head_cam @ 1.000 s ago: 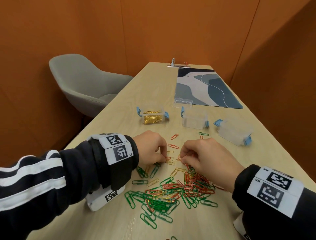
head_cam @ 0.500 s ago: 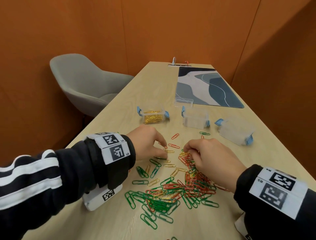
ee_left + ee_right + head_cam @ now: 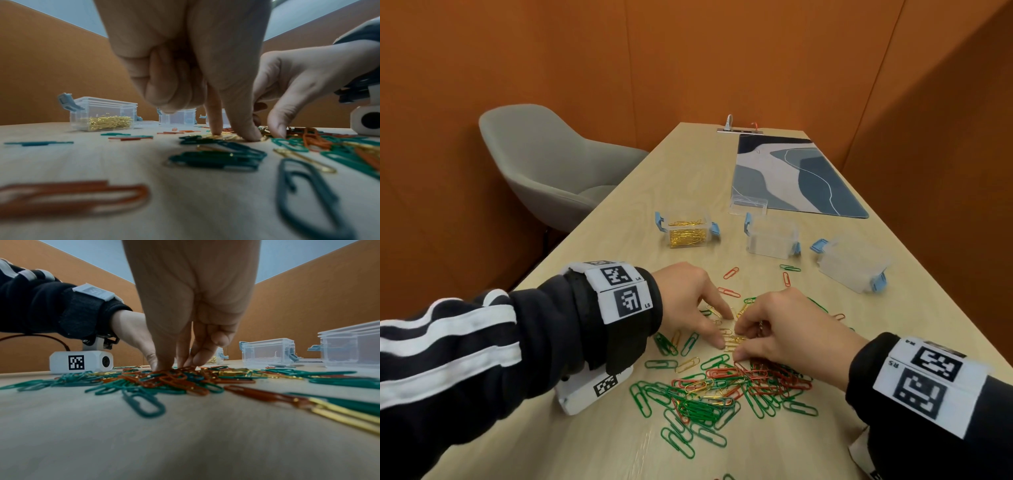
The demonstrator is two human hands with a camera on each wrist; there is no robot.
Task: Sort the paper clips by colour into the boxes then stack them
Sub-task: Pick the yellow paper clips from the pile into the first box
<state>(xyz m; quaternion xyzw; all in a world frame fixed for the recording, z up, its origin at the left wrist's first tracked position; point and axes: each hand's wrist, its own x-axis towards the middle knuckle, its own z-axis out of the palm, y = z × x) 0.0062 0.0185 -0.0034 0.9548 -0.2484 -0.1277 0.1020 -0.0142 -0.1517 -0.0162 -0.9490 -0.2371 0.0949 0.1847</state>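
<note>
Since the frame half a second back, we note both hands have drawn together: the left hand (image 3: pixel 688 301) has slid right and nearer us, the right hand (image 3: pixel 784 329) left, fingertips now nearly meeting over a small cluster of gold clips (image 3: pixel 732 341).

Left hand: index and thumb extended, tips pressed on the gold clips against the table (image 3: pixel 619 219), other fingers curled; nothing grasped. Right hand: fingers bent down into the pile; whether it pinches a clip we cannot tell.

The mixed pile (image 3: pixel 722 387) of thin wire clips, green, red and gold, lies just nearer than the hands, long axes every way. Three clear plastic boxes with blue latches stand beyond: the left box (image 3: pixel 688 233) holds gold clips, its long axis running left-right; the middle box (image 3: pixel 772 240) and right box (image 3: pixel 852 267) look empty.
</note>
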